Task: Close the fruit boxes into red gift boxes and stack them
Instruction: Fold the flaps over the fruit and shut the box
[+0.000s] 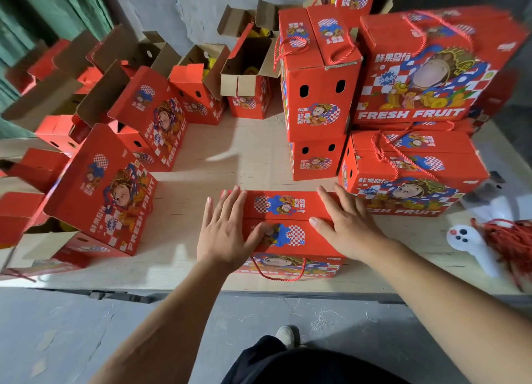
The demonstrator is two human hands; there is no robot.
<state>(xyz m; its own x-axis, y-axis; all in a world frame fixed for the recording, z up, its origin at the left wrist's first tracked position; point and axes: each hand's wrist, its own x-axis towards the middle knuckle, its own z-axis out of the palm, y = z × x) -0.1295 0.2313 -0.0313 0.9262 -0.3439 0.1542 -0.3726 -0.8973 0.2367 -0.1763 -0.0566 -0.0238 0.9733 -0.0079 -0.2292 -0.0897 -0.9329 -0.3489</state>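
Note:
A red gift box (288,210) stands at the near edge of the wooden table (230,159), both top flaps folded down, and a red cord handle (277,271) hangs over its front face. My left hand (227,231) lies flat on the left end of the lid with fingers straight. My right hand (345,222) presses flat on the right end. Stacks of closed red boxes (316,95) rise at the right and back right. Several open boxes (198,81) with raised flaps line the left and back; yellow fruit shows in some.
A bundle of loose red cords (509,239) and a white controller-shaped object (472,245) lie at the table's right edge. Grey concrete floor (86,340) runs in front of the table. A green curtain hangs at the far left.

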